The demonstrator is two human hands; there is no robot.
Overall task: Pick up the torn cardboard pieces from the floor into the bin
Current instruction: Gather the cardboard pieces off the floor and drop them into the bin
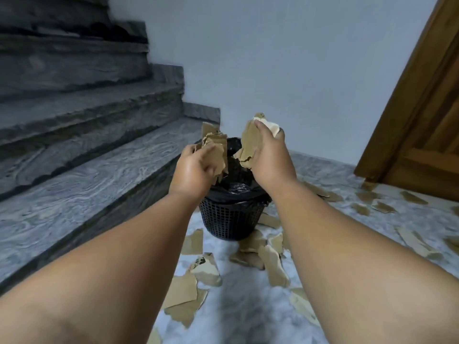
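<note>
From my feed, 2 hands are up over the black bin [232, 219]. My left hand [192, 170] is clenched round a wad of torn cardboard [216, 147], and my right hand [269, 162] is gripping a second bunch [250, 140]. Loose scraps [273, 266] litter the floor [243, 306] around the bin, maybe 20ish, blurry though.

Bin [231, 219] mouth open, showing between my left hand [193, 170] and right hand [269, 165]. Left wad [214, 147] and right wad [249, 142] of cardboard, gripped in my fingers [190, 148], hang over the rim; gap between them narrow. Stone steps [99, 175] rise close on the bin's left, blocking that side. Wall [273, 70] near behind. Right side: floor [248, 306] runs open toward the wooden door [422, 120], strewn with flat scraps [273, 266]. Bare strip between my forearms.
</note>
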